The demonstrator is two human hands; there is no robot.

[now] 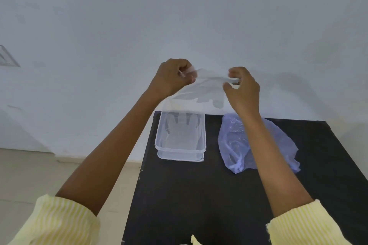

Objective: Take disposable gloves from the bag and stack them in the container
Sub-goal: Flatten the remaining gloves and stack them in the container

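Near the middle of the frame, two hands hold up one thin see-through glove (207, 87) in front of the pale wall (179, 16). The left hand (171, 77) pinches the top left corner of the glove, with its fingers curled in. The right hand (242, 89) pinches the top right corner between thumb and fingertips. The glove is pulled flat between the two hands, and its finger parts hang down. It is up in the air, just above the far end of the clear plastic container (180, 150). The container sits on a black table (199, 195) in the lower middle of the frame. Inside it a flat glove (180, 133) already lies with its fingers pointing to the far end. To the right of the container, close by but not touching, lies a crinkly light purple plastic bag (233, 145), partly hidden behind the right arm. Yellow striped sleeves (57, 223) show at both lower corners.
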